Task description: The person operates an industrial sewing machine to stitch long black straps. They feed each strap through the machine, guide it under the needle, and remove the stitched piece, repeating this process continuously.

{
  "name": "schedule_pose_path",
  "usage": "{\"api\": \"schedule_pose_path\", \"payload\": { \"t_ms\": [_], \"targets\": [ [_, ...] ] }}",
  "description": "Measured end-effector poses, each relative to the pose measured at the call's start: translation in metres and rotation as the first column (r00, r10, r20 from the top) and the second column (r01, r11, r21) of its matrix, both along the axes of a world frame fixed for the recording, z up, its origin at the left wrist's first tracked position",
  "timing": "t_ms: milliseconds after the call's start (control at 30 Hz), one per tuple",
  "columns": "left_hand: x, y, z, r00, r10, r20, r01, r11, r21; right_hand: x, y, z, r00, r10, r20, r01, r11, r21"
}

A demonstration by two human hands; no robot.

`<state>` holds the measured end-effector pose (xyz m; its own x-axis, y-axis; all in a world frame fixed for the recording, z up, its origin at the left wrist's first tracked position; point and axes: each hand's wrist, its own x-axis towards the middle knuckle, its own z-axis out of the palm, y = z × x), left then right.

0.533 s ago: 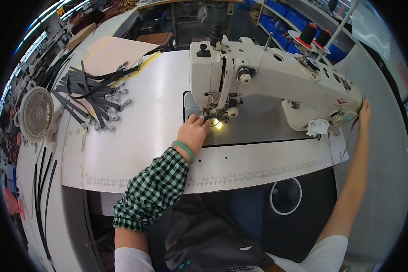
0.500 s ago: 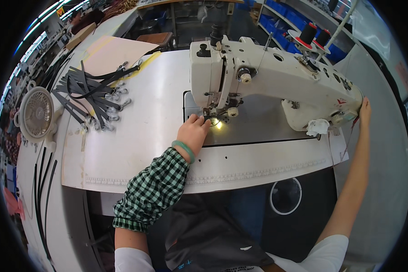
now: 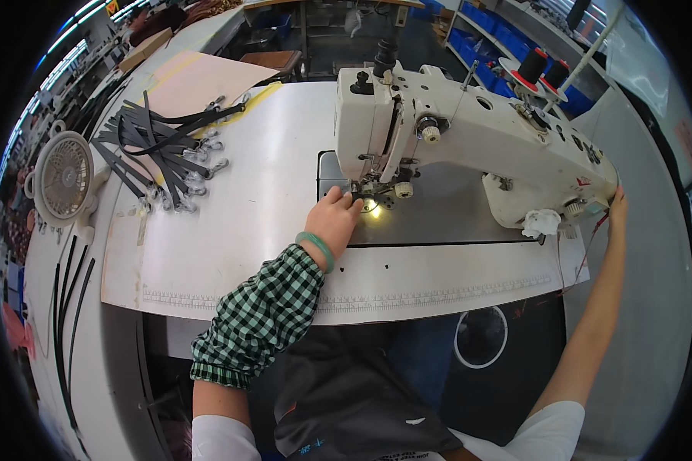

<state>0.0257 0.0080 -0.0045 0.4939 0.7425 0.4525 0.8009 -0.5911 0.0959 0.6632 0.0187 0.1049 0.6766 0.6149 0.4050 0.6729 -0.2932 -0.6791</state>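
My left hand, wearing a green bangle above a checked sleeve cover, is at the needle area of a white industrial sewing machine, fingers bent over a small dark strap piece under the presser foot. A lamp lights the steel bed beside it. At the machine's far right end, my right hand grips the handwheel, which is mostly hidden. Grey and black straps with metal clasps lie piled on the left of the white worktop, partly over a pale sheet.
A small fan and long black strips sit on the left side table. Thread spools stand behind the machine, near shelves of blue bins. A grey panel borders the right; a stool is behind.
The view has shifted and turned slightly, so the machine's right end sits lower in the picture. Both hands remain in about the same places on the machine.
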Motion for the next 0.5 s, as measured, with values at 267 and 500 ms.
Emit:
{"api": "schedule_pose_path", "payload": {
  "t_ms": [267, 500],
  "targets": [
    [-0.002, -0.001, 0.002, 0.999, 0.001, -0.035, -0.001, 1.000, -0.003, -0.004, 0.006, -0.001, 1.000, -0.013, -0.001, 0.013, 1.000, -0.014],
    [-0.002, 0.000, -0.001, 1.000, -0.010, 0.000, 0.010, 0.998, 0.060, -0.008, 0.006, 0.011, 0.999, 0.035, -0.027, -0.036, 0.998, -0.042]
  ]
}}
